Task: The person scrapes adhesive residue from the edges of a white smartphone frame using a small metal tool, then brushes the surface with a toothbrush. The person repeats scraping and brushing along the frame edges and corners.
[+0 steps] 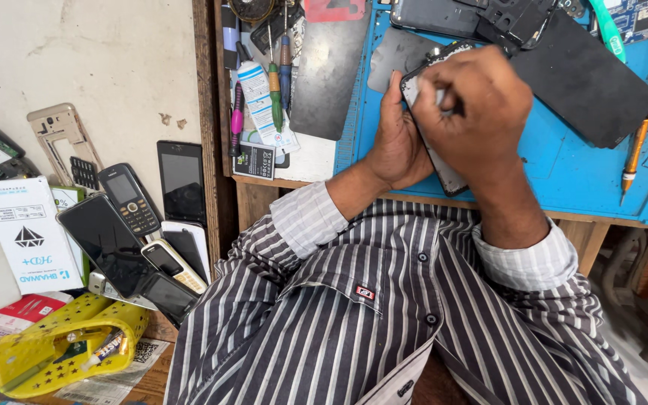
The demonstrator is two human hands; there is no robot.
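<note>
Flat dark smartphone (444,169) with a pale edge sits upright-tilted between both hands in the upper middle of the frame, over the near edge of the blue work mat (564,169). The left hand (395,142) cups the phone from its left side, fingers curled round the rim. The right hand (474,112) lies across the phone's face, fingers pinched together near the top edge on something small and pale; what it is cannot be told. Both wrists come out of grey-and-white striped shirt cuffs (305,217).

Just beyond the hands a large black flat sheet (586,82) lies on the mat, and an orange-handled tool (634,154) rests toward the right edge. Left of the mat, a green-handled screwdriver (274,94) and a blue-handled one (285,71) lie side by side near a dark grey rectangular panel (328,71). At the left of the frame, well apart from the hands, several old handsets lean together, among them a black keypad phone (130,199), beside a white carton (28,232) and a yellow plastic basket (61,345).
</note>
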